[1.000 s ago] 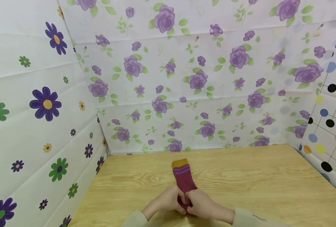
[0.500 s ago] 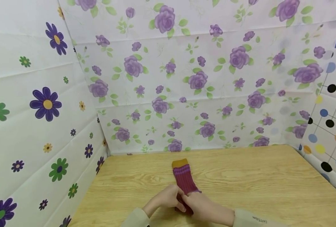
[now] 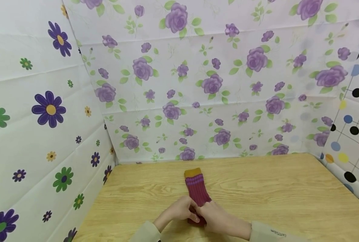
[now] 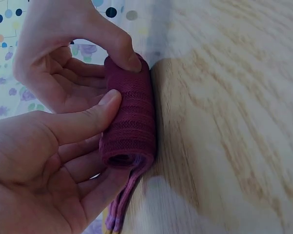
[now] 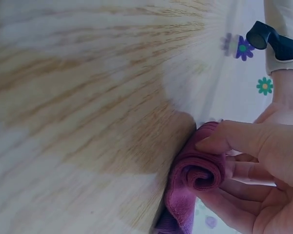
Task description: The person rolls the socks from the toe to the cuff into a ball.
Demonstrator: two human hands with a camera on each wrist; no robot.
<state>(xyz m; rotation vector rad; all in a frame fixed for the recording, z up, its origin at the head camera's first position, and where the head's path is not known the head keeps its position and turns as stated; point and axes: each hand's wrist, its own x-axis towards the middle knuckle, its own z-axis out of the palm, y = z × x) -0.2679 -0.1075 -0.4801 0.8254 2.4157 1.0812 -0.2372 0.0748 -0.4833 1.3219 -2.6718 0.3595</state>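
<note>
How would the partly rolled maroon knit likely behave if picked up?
The maroon knit is probably floppy: its unrolled end lies flat on the table. The coil shows no visible fastening, so it may unroll if released. Its ribbed surface seems unlikely to slip.

In the head view the left hand point(image 3: 182, 209) and right hand point(image 3: 218, 217) partly hide the rolled sock point(image 3: 199, 193); lettering point(image 3: 278, 233) on the right sleeve point(image 3: 261, 232) is too small to read. The lower edge crops the table point(image 3: 143, 191) (left sleeve point(image 3: 147, 232) too); the left wrist view cuts the sock's yellow band point(image 3: 192, 172).
</note>
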